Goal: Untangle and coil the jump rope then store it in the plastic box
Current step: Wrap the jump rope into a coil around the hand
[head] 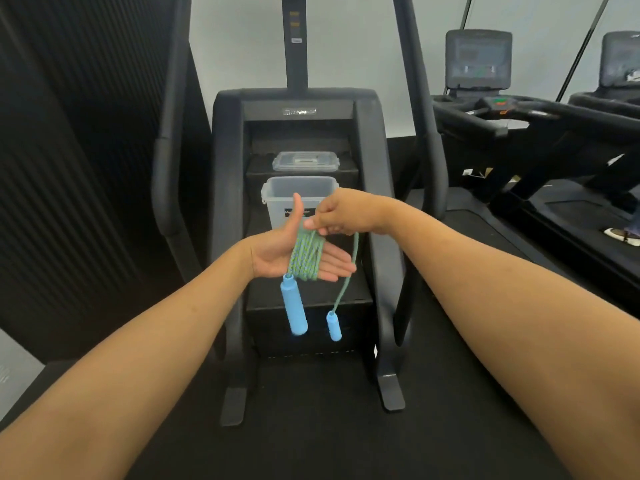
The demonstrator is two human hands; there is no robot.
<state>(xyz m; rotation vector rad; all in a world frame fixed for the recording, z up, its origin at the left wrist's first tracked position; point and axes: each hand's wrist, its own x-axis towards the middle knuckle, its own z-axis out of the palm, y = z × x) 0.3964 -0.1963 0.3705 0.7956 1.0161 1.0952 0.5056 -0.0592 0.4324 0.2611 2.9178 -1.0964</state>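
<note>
The green-and-blue braided jump rope (306, 256) is wound in several loops around the flat palm of my left hand (277, 251), thumb pointing up. One blue handle (294, 306) hangs from the coil below that hand. My right hand (343, 213) pinches the rope's free strand just above the coil; that strand loops down on the right to the second blue handle (334, 326), which dangles free. The clear plastic box (277, 192) stands open on a step of the stair machine right behind my hands. Its lid (305, 161) lies on the step above.
A black stair-climber machine (228, 202) with side rails frames the box. Treadmills (502, 112) stand to the right, with a person's shoe (621, 234) on one. Black floor lies below my arms. A dark ribbed wall is on the left.
</note>
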